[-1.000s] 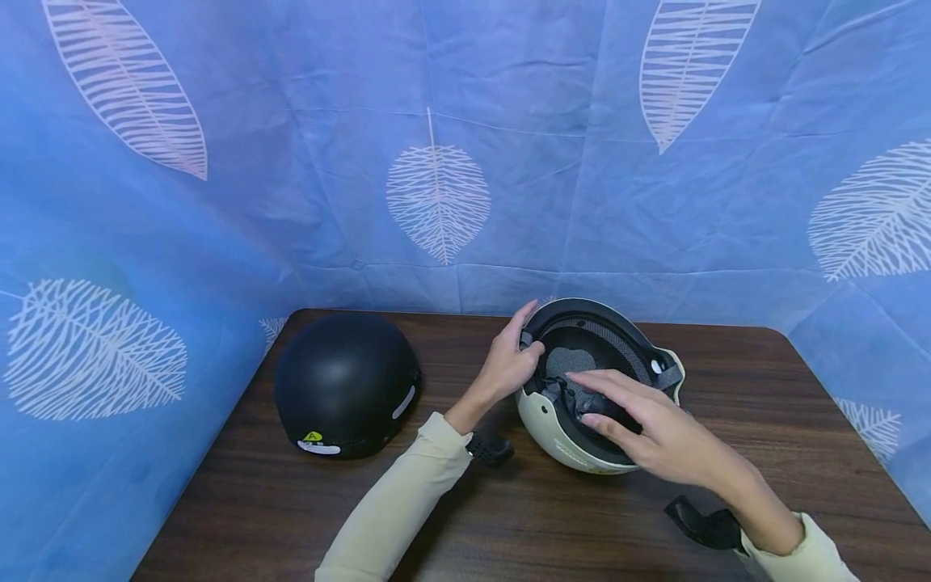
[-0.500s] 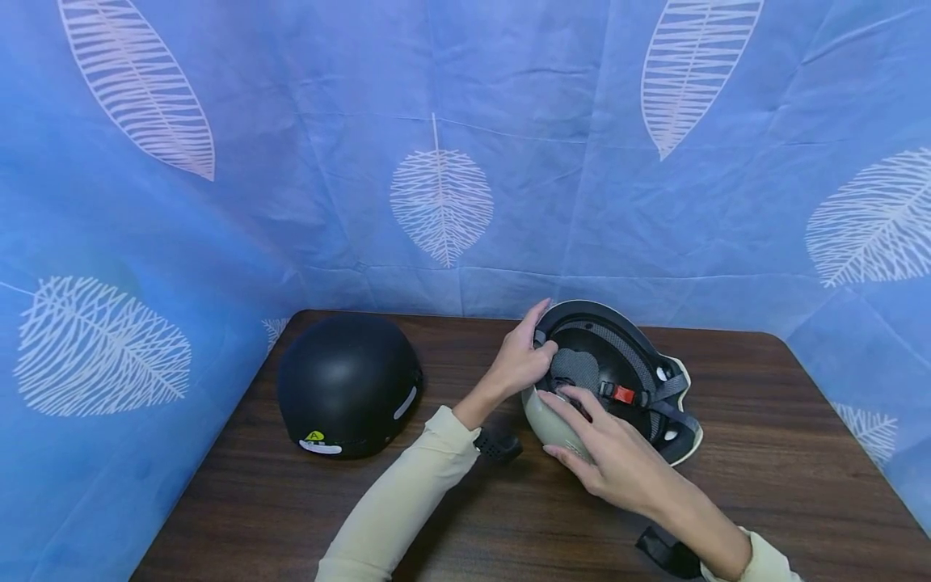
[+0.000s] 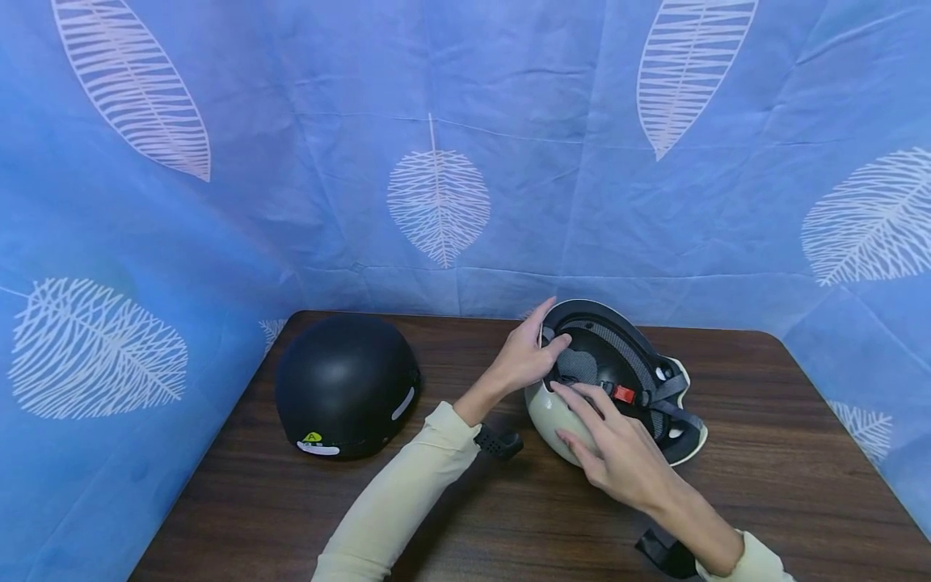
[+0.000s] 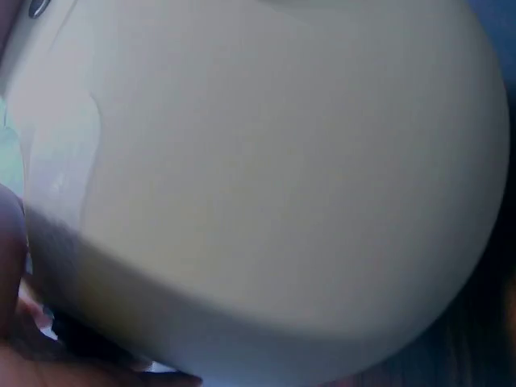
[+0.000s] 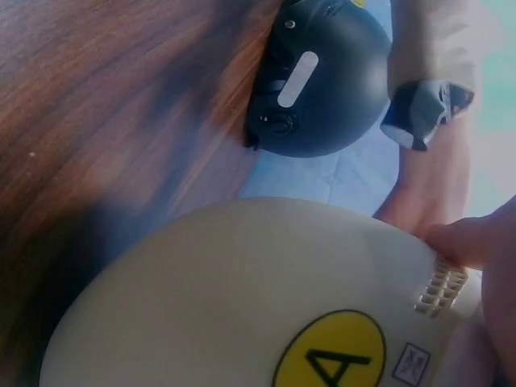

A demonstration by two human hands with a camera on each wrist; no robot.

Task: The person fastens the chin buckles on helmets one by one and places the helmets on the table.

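A cream helmet [image 3: 554,419] lies tilted on the table, its black padded inside facing up. My left hand [image 3: 520,360] grips its left rim, with the thumb over the inner edge. At the near rim, my right hand [image 3: 625,461] holds the helmet: its fingers reach over the edge while the thumb lies against the outer shell. Inside sits a red buckle [image 3: 623,394] on dark straps [image 3: 665,390]. The left wrist view is mostly filled by smooth cream shell [image 4: 266,177]. A yellow A sticker [image 5: 334,355] shows in the right wrist view. The right fingertips are partly hidden.
To the left, a black helmet [image 3: 347,380] rests dome up on the dark wooden table [image 3: 494,525]. A blue cloth [image 3: 538,202] with white leaf prints hangs behind the table and along its sides. Both wrists carry black camera bands.
My right hand has moved from over the helmet's inside down to its near rim. The helmet has turned and shifted slightly right, uncovering the red buckle. My left hand keeps its grip.
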